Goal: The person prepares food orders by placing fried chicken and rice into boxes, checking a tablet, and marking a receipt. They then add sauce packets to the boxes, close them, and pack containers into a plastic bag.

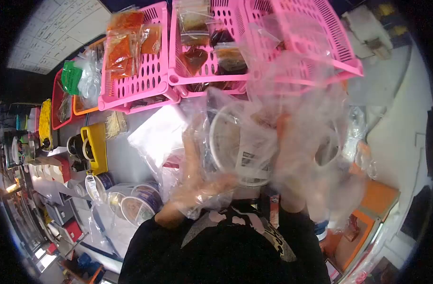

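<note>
A round, white-rimmed container [226, 139] with a label [254, 161] on it is in front of my chest, inside or behind clear plastic. My left hand [197, 175] is at its left side, wrapped in clear plastic bag film, with its fingers apart. On the right side of the container, my right hand [287, 156] is smeared by motion behind a large clear plastic bag [311, 118]. What its fingers do is hidden by the blurred plastic.
Pink baskets [159, 71] with bagged orange and brown sauces [124, 47] stand along the far side. At left are a yellow holder [97, 146] and round tubs [140, 203]. An orange box [377, 199] is at lower right.
</note>
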Demonstrator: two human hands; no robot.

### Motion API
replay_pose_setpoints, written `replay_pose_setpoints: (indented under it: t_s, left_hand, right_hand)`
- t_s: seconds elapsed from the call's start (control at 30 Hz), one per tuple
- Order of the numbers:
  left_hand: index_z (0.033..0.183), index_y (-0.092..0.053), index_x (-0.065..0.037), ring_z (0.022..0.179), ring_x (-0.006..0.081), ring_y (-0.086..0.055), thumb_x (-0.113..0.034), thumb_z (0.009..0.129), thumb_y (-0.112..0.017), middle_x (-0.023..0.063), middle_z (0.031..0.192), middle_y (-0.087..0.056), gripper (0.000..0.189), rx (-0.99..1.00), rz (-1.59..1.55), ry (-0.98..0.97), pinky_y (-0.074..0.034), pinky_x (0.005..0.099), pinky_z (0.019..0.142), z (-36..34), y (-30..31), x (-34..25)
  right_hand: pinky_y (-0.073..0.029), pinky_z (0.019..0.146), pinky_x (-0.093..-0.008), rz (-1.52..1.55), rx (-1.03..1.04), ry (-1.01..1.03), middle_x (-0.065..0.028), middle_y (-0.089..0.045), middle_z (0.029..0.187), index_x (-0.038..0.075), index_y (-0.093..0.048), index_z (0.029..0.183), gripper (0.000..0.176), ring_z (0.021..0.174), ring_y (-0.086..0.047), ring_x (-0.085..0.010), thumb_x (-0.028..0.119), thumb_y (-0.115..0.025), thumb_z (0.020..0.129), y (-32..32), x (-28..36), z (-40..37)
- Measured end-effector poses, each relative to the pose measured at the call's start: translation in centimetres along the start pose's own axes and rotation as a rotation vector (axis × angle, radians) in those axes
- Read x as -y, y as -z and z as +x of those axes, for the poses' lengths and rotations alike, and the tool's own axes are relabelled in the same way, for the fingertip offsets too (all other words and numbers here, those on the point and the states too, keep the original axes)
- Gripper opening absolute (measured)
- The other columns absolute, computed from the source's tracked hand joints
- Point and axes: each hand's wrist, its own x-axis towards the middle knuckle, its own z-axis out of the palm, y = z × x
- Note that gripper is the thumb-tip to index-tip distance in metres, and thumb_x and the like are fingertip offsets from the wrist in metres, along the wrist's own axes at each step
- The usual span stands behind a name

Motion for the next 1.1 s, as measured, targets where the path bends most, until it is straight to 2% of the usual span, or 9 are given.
replay_pose_setpoints:
  t_s: [0.17, 0.3, 0.43, 0.67, 1.1]
  left_hand:
    - [0.143, -0.007, -0.003, 0.134, 0.0339, -0.028, -0.018, 0.081, -0.069, 0.0175, 0.140, -0.028, 0.089, 0.043, -0.014, -0.089, -0.036, 0.0438, 0.104, -2.1, -1.1, -1.5]
    - [0.144, -0.007, -0.004, 0.134, 0.0343, -0.029, -0.019, 0.080, -0.070, 0.0173, 0.140, -0.028, 0.091, 0.077, 0.002, -0.145, -0.037, 0.0443, 0.103, -3.2, -1.8, -2.5]
    - [0.144, -0.007, -0.006, 0.133, 0.0346, -0.030, -0.020, 0.079, -0.071, 0.0172, 0.141, -0.027, 0.092, 0.117, 0.009, -0.166, -0.038, 0.0447, 0.102, -4.6, -2.3, -3.2]
    - [0.144, -0.006, -0.008, 0.132, 0.0351, -0.032, -0.021, 0.077, -0.072, 0.0169, 0.142, -0.025, 0.095, 0.168, 0.035, -0.126, -0.040, 0.0455, 0.100, -7.4, -2.6, -2.7]
    - [0.145, -0.005, -0.012, 0.129, 0.0362, -0.035, -0.024, 0.074, -0.075, 0.0164, 0.145, -0.022, 0.100, 0.292, 0.037, -0.140, -0.043, 0.0469, 0.096, -7.9, -5.4, -2.9]
  right_hand:
    - [-0.044, 0.092, -0.0403, 0.229, 0.051, 0.215, -0.0177, -0.060, 0.111, -0.004, -0.052, 0.118, 0.041, 0.103, -0.058, -0.0264, 0.028, -0.034, 0.098, -4.4, 4.5, -2.3]
    - [-0.046, 0.090, -0.0398, 0.140, 0.090, 0.418, -0.0175, -0.061, 0.111, -0.007, -0.052, 0.117, 0.047, 0.101, -0.059, -0.0247, 0.032, -0.029, 0.101, -6.4, 8.5, -4.0]
    - [-0.046, 0.090, -0.0395, 0.112, 0.113, 0.525, -0.0171, -0.061, 0.110, -0.007, -0.052, 0.117, 0.046, 0.100, -0.059, -0.0245, 0.031, -0.030, 0.101, -6.8, 11.0, -5.6]
    - [-0.046, 0.090, -0.0391, 0.144, 0.077, 0.596, -0.0166, -0.061, 0.110, -0.006, -0.052, 0.116, 0.043, 0.100, -0.060, -0.0242, 0.029, -0.033, 0.100, -5.9, 12.5, -8.9]
    - [-0.047, 0.090, -0.0382, 0.064, -0.024, 0.616, -0.0155, -0.061, 0.109, -0.005, -0.053, 0.115, 0.039, 0.099, -0.060, -0.0237, 0.026, -0.038, 0.098, -4.2, 13.6, -14.3]
